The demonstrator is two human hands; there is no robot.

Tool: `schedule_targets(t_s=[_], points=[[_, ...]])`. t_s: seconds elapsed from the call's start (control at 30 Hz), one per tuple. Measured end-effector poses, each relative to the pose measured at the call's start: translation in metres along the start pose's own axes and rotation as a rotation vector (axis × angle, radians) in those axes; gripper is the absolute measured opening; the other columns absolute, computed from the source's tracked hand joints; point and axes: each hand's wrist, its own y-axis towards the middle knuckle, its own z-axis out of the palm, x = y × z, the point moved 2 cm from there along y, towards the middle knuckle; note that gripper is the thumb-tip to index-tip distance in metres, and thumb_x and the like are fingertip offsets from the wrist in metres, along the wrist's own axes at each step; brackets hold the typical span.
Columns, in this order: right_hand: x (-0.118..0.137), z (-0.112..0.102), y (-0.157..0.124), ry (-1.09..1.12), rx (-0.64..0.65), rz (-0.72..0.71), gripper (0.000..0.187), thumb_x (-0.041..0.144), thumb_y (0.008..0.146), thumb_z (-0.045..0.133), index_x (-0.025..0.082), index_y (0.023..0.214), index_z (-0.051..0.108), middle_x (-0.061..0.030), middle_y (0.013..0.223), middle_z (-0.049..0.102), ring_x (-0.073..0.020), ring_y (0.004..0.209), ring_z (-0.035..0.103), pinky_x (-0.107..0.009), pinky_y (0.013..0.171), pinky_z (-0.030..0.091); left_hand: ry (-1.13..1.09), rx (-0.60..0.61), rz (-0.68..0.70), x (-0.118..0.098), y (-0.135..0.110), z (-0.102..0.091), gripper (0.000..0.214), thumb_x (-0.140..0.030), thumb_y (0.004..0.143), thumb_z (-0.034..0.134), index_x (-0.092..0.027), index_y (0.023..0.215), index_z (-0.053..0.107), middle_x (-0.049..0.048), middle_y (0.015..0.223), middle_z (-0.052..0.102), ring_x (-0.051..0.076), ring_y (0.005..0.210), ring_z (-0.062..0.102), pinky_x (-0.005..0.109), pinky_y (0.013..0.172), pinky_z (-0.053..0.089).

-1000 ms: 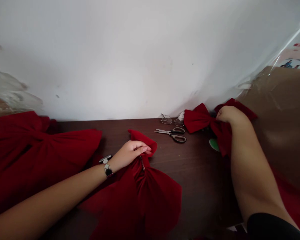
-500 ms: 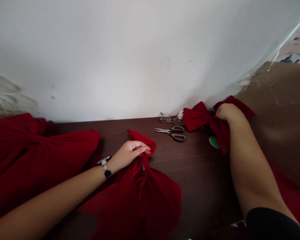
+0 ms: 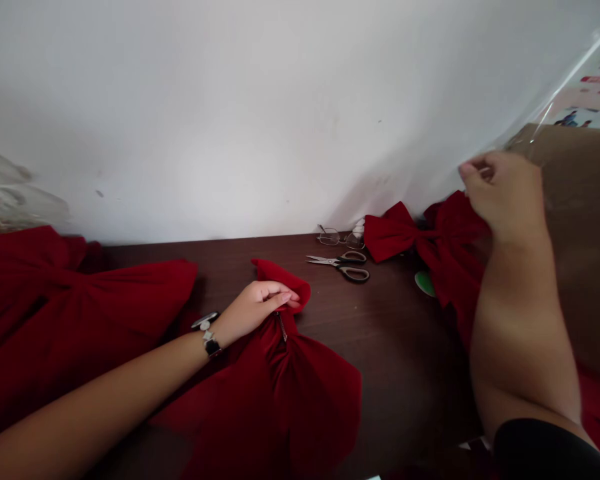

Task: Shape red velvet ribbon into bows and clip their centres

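Observation:
My left hand [image 3: 273, 298] is closed on the upper loop of a large red fabric bow [image 3: 325, 393] lying on the dark table. A thin metallic-looking strip or tie [image 3: 283, 327] shows at the bow's gathered middle, just below my fingers. My right hand [image 3: 505, 190] is raised at the right, in front of the wall's corner. Its fingers are curled together, and what they pinch, if anything, is too small to make out. Below that hand rests another red bow [image 3: 393, 231], partly covered by my forearm.
Open-bladed scissors [image 3: 343, 264] and eyeglasses [image 3: 337, 236] lie near the wall [image 3: 220, 133]. A round green object [image 3: 424, 284] is beside the right-hand bow. More large red bows [image 3: 120, 293] pile up at the left. A brown cardboard-like panel [image 3: 580, 220] and clear plastic stand at the right.
My right hand has lifted up and to the right, away from the bow at the back right, uncovering more of it. My left hand keeps its hold on the near bow.

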Motion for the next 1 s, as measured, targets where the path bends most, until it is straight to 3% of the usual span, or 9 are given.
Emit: schedule_targets(t_s=[0.07, 0.13, 0.27, 0.33, 0.47, 0.6, 0.7, 0.8, 1.0], points=[[0.046, -0.013, -0.013, 0.345, -0.030, -0.064, 0.019, 0.027, 0.088, 0.054, 0.015, 0.093, 0.067, -0.0092, 0.088, 0.069, -0.0131, 0.076, 0.061, -0.027, 0.070, 0.045, 0.011, -0.003, 0.006, 0.000, 0.001, -0.001, 0.034, -0.044, 0.088, 0.055, -0.015, 0.096, 0.072, 0.0077, 0.101, 0.074, 0.019, 0.094, 0.069, 0.027, 0.087, 0.050], [0.097, -0.014, -0.034, 0.667, 0.173, -0.165, 0.014, 0.023, 0.087, 0.055, 0.015, 0.088, 0.066, -0.0053, 0.082, 0.068, -0.0118, 0.074, 0.063, -0.024, 0.067, 0.047, 0.037, -0.024, 0.024, 0.000, 0.003, -0.004, 0.033, -0.042, 0.089, 0.054, -0.014, 0.096, 0.071, 0.0077, 0.101, 0.074, 0.020, 0.095, 0.068, 0.027, 0.088, 0.049], [0.183, 0.010, -0.100, 1.039, 0.742, -0.381, 0.013, 0.022, 0.088, 0.054, 0.016, 0.082, 0.064, -0.0010, 0.077, 0.066, -0.0104, 0.069, 0.061, -0.023, 0.067, 0.048, 0.092, -0.147, 0.083, 0.004, 0.007, -0.012, 0.033, -0.041, 0.088, 0.053, -0.014, 0.094, 0.071, 0.0076, 0.100, 0.075, 0.021, 0.095, 0.068, 0.031, 0.089, 0.049], [0.207, 0.027, -0.131, 1.110, 0.775, -0.434, 0.011, 0.015, 0.086, 0.052, 0.016, 0.082, 0.062, -0.0016, 0.078, 0.064, -0.0114, 0.073, 0.060, -0.024, 0.068, 0.048, 0.107, -0.203, 0.109, 0.006, 0.009, -0.015, 0.034, -0.042, 0.087, 0.053, -0.014, 0.090, 0.070, 0.0076, 0.094, 0.075, 0.023, 0.089, 0.068, 0.032, 0.083, 0.050], [0.216, 0.064, -0.170, 1.170, 0.626, -0.344, 0.018, 0.007, 0.081, 0.047, 0.017, 0.092, 0.058, -0.0062, 0.096, 0.060, -0.0139, 0.084, 0.058, -0.027, 0.076, 0.049, 0.098, -0.219, 0.146, 0.008, 0.009, -0.013, 0.034, -0.043, 0.087, 0.051, -0.013, 0.089, 0.068, 0.0077, 0.095, 0.074, 0.025, 0.089, 0.068, 0.033, 0.081, 0.050], [0.206, 0.090, -0.182, 1.215, 0.536, -0.193, 0.016, 0.008, 0.080, 0.045, 0.018, 0.089, 0.055, -0.0047, 0.090, 0.058, -0.0151, 0.084, 0.057, -0.029, 0.078, 0.048, 0.032, -0.181, 0.124, 0.010, 0.007, -0.010, 0.029, -0.037, 0.088, 0.053, -0.014, 0.102, 0.064, 0.0088, 0.100, 0.073, 0.023, 0.097, 0.068, 0.034, 0.090, 0.049], [0.201, 0.105, -0.183, 1.274, 0.596, -0.039, 0.012, 0.012, 0.078, 0.047, 0.018, 0.086, 0.055, -0.0035, 0.088, 0.058, -0.0151, 0.084, 0.057, -0.029, 0.077, 0.047, -0.007, -0.169, 0.109, 0.010, 0.006, -0.009, 0.033, -0.028, 0.087, 0.054, -0.016, 0.118, 0.055, 0.0083, 0.102, 0.072, 0.021, 0.099, 0.068, 0.034, 0.092, 0.049], [0.199, 0.116, -0.183, 1.307, 0.709, 0.062, 0.009, 0.016, 0.076, 0.050, 0.018, 0.082, 0.056, -0.0020, 0.083, 0.059, -0.0144, 0.079, 0.057, -0.029, 0.077, 0.047, 0.008, -0.184, 0.105, 0.007, 0.003, -0.009, 0.035, -0.024, 0.087, 0.054, -0.017, 0.120, 0.051, 0.0072, 0.103, 0.072, 0.020, 0.094, 0.069, 0.031, 0.088, 0.050], [0.200, 0.117, -0.182, 1.263, 0.764, -0.025, 0.005, 0.022, 0.078, 0.059, 0.018, 0.076, 0.062, -0.0028, 0.083, 0.060, -0.0146, 0.081, 0.057, -0.029, 0.076, 0.046, 0.057, -0.219, 0.080, 0.007, 0.000, -0.011, 0.045, -0.022, 0.087, 0.053, -0.018, 0.131, 0.043, 0.0032, 0.087, 0.074, 0.017, 0.087, 0.070, 0.030, 0.086, 0.048]])
